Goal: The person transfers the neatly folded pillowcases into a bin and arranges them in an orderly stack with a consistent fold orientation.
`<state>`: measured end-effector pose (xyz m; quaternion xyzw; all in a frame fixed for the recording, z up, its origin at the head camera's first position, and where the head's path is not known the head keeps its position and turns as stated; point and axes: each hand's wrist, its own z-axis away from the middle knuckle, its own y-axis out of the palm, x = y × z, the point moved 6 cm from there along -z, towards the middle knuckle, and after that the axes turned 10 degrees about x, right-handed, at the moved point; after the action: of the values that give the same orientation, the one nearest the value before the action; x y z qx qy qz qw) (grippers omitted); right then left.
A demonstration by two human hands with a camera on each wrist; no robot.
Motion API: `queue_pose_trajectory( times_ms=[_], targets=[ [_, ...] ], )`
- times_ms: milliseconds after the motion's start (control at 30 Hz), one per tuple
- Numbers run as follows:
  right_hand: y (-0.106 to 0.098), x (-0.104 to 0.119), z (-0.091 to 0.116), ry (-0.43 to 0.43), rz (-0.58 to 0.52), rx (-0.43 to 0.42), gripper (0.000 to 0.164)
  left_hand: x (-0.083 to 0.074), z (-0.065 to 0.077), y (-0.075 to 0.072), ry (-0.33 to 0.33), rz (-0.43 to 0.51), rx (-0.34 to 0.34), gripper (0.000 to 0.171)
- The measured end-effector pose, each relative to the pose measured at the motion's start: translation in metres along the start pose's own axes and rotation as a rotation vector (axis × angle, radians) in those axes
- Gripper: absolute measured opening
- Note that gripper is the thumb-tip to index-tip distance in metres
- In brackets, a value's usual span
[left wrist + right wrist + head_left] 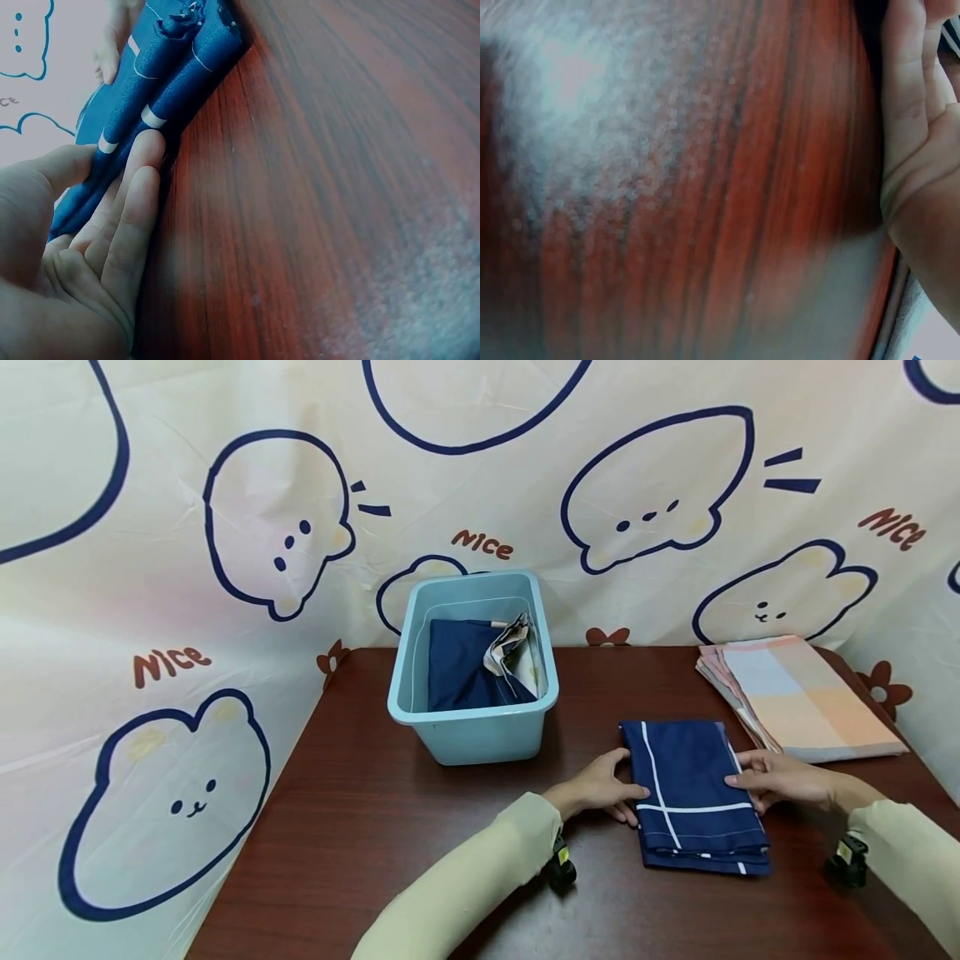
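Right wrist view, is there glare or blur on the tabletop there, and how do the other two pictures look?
Right wrist: strong pale glare at upper left on the wood-grain tabletop, grain blurred there; left wrist: milder glare at lower right, folded white-striped navy cloth fairly clear; head: sharper overall, with soft shadow by the base of the light-blue plastic basin.
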<state>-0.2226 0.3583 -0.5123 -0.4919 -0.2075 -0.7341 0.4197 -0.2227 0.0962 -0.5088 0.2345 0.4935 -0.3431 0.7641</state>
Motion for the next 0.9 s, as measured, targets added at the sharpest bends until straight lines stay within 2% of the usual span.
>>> queue_pose_trajectory(
  times_ms=[467,633,900],
  targets=[
    [0.0002,0.0014,0.0024,-0.034,0.06,-0.018,0.027,-0.0021,-0.0033,0.0041,0.018,-0.011,0.034,0.071],
    [0.0007,0.0043,-0.0001,-0.047,0.075,-0.027,0.027,-0.0006,-0.0018,0.0013,0.019,-0.02,0.017,0.069],
    [0.0046,0.0018,-0.0018,-0.034,0.056,-0.052,0.043,0.0009,0.0044,0.003,0.001,-0.031,-0.011,0.074]
  ],
)
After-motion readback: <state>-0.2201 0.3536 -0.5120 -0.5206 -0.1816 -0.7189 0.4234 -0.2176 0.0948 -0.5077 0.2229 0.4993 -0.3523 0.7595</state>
